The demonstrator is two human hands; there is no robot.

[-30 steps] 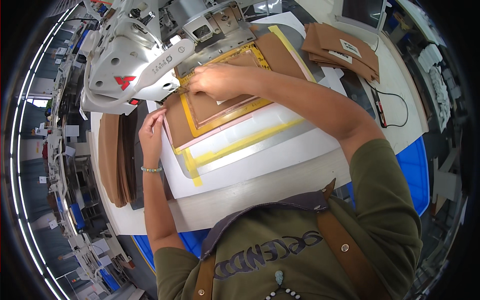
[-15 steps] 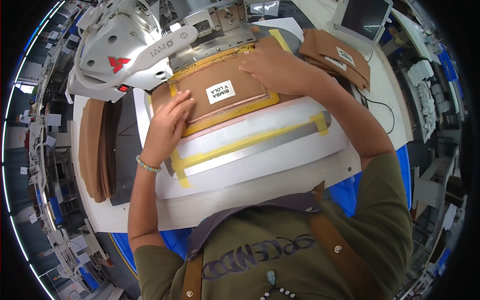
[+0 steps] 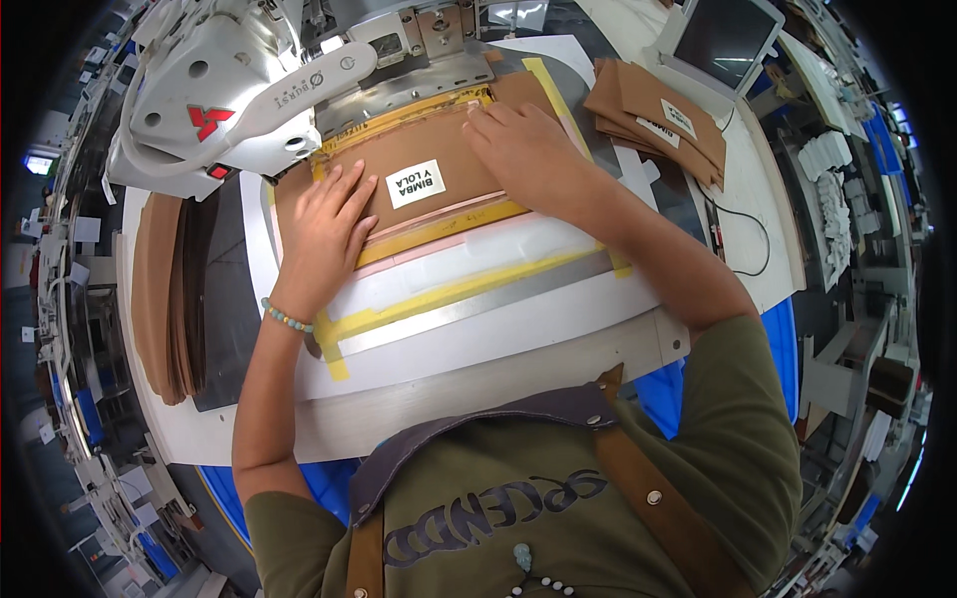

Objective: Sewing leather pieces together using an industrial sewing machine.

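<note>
A brown panel (image 3: 419,149) with a white printed label (image 3: 416,183) lies inside a yellow rectangular frame (image 3: 449,221), under the head of a white machine (image 3: 179,120). My left hand (image 3: 329,224) rests on the panel's left side, fingers stretched and slightly apart, just left of the label. My right hand (image 3: 523,164) is on the panel's right side, fingers slightly bent, tips near the frame's upper right corner. Beneath the frame are white sheets (image 3: 469,329) and a metal plate marked with yellow tape (image 3: 449,279).
Tall brown pieces (image 3: 164,289) stand stacked at the left of the table (image 3: 429,419). Labelled brown pieces (image 3: 648,100) lie at the back right beside a screen (image 3: 718,50) and a black cable (image 3: 763,244). Blue bins (image 3: 783,349) sit under the table's front edge.
My right hand has moved rightward from the machine across the panel, uncovering the label. My left hand has come from beside the panel onto its left side.
</note>
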